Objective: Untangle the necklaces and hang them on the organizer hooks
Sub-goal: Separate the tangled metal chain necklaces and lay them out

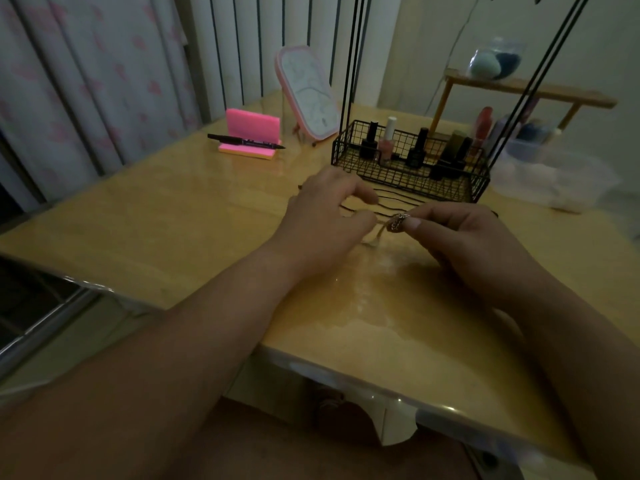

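A small tangle of necklaces lies on the wooden table [173, 216] just in front of the organizer. My right hand [460, 240] pinches a metallic pendant [396, 223] between thumb and forefinger. A thin pale chain [375, 235] runs from the pendant to my left hand [329, 216], which pinches it with curled fingers. Dark cords [398, 199] of another necklace stretch across the table behind the hands. The black wire organizer [349, 81] rises at the back; its hooks are cut off at the top edge.
The organizer's wire basket [408, 178] holds several nail-polish bottles. A pink-framed mirror [306, 93] and pink sticky notes with a black pen [246, 142] stand at the back left. A wooden shelf [526, 91] and a clear plastic box [554, 181] sit at the right.
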### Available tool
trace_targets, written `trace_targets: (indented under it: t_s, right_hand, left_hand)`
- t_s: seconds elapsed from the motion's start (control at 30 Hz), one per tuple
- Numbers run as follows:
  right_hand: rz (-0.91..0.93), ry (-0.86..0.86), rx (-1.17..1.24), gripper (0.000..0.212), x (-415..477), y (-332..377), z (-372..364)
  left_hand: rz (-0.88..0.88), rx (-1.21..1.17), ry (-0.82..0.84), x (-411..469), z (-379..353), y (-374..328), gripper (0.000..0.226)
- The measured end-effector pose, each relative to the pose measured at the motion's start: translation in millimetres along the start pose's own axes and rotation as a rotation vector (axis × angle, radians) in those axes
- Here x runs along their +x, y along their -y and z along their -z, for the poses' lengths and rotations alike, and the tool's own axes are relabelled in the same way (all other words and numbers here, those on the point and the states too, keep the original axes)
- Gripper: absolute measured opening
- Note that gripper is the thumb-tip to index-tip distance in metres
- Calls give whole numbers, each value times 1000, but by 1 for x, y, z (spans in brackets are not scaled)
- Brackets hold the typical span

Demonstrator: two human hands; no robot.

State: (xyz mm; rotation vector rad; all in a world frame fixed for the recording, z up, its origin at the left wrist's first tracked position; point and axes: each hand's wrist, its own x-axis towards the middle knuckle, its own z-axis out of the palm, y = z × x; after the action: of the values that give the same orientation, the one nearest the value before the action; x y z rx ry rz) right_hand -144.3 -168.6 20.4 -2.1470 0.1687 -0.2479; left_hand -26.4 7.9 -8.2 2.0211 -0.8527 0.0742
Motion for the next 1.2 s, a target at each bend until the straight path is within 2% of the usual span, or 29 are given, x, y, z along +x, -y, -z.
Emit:
trace_targets:
  t_s: [0.13,0.3,0.4,0.5,0.6,0.67,0.8,0.93,1.07,1.2]
  right_hand:
    - [25,25,-59,22,1,-3,-2]
    - [13,18,-55,33,0,-2,-2]
    - [-22,14,14,36,1,0,-1]
    - [-48,6,56,37,1,0,2]
    - [-114,37,131,40,1,-1,4]
    - [-153,75,234,37,1,0,4]
    - [-136,143,420,15,4,0,0]
    - [-114,193,411,23,4,-2,1]
    - [-77,158,374,9,4,-2,0]
    - [-47,124,336,10,4,-2,1]
  left_hand:
    - [-83,-153,220,-6,-2,-6,17]
    - [-97,-172,172,-3,-2,-5,3]
    - [-11,-275,194,-2,1,-6,8]
    - [116,-522,226,-2,7,-10,15]
    - [153,-661,276,-3,9,-12,15]
    - [157,-676,295,-4,8,-12,15]
    - [157,-666,315,-5,10,-15,13]
    - [150,-625,362,-6,11,-17,14]
    - [143,-615,391,-4,10,-14,18]
    - [124,-575,378,-4,9,-15,13]
